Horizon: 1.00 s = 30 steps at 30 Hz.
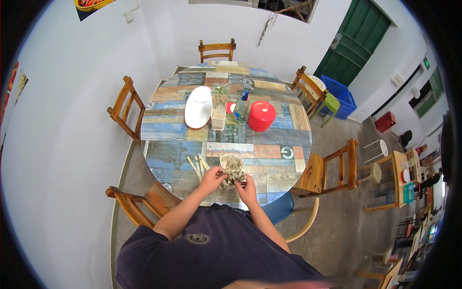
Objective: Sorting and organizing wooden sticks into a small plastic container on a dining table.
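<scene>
Over the near part of the round table (192,147), my left hand (212,179) pinches one side of a fluffy grey-white clump (234,169). Its fine sprigs resemble dried flowers, but the exact kind is unclear. On the clump's other side, the fingers of my right hand (248,189) are closed on its lower edge. A small pale basket (224,158) stands beneath and behind the clump, partly hidden by it. Several thin light-coloured sticks (196,167) lie fanned out to the left of my left hand.
Farther back on the table are a white oval dish (198,108), a pale basket-like holder (218,120) with a leafy plant, a glass bottle (241,108) and a red round canister (262,116). Wooden chairs (129,108) ring the table. Blue crates (340,96) stand near the green door (353,41).
</scene>
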{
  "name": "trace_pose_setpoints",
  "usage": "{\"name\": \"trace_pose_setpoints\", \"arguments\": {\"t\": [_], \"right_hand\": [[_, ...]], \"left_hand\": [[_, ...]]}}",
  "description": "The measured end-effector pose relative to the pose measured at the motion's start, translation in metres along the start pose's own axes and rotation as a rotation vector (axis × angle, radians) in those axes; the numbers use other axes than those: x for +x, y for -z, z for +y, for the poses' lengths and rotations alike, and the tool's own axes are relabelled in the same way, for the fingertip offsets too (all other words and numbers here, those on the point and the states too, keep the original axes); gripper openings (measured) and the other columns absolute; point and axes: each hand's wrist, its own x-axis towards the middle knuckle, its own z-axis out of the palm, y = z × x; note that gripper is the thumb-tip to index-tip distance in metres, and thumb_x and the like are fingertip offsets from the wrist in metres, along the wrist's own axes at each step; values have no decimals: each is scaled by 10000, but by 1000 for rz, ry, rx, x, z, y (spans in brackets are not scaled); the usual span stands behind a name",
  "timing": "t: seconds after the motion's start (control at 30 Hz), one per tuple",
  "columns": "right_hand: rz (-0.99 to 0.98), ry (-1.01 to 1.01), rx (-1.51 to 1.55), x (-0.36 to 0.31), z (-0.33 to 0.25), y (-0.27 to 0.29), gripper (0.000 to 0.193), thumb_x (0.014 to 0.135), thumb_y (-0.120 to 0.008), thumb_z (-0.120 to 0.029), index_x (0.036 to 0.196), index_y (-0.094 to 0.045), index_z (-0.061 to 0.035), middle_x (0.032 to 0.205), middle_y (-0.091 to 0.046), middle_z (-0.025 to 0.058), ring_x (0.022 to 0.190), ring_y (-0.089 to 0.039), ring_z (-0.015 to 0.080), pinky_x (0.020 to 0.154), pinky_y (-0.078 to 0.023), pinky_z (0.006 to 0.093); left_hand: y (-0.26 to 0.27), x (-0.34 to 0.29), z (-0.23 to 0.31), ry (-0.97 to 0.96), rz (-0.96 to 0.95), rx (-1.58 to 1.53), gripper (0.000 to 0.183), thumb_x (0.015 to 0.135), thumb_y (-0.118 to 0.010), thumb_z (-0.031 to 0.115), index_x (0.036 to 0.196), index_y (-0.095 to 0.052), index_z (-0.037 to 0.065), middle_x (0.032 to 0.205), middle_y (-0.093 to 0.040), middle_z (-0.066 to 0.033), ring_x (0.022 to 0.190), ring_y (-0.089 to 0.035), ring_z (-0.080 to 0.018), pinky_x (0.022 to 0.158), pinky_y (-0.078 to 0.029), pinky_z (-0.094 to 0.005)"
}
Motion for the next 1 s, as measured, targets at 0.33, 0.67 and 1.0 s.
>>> {"name": "trace_pose_setpoints", "arguments": {"t": [0.33,0.67,1.0], "right_hand": [[114,26,-43,3,-8,3,392,907,-771,-102,1244,-611,20,1103,-587,111,797,-667,173,680,-551,295],[-78,-100,16,-2,5,4,485,941,-744,-155,1365,-538,-43,1290,-495,176,966,-655,233,800,-570,328],[-196,-119,1,2,12,7,592,952,-742,-171,1449,-447,-46,1400,-406,192,1016,-664,257,829,-581,355]], "left_hand": [[18,9,29,-142,253,-138,232,926,-780,145,1010,-629,-10,830,-652,-72,752,-648,-144,685,-531,-306],[88,44,27,-45,411,-473,149,1013,-671,128,1067,-590,15,838,-624,-16,691,-592,-76,623,-513,-238],[59,91,-90,515,77,-274,430,986,-720,255,1260,-541,-25,950,-647,-87,737,-642,-142,573,-557,-295]]}}
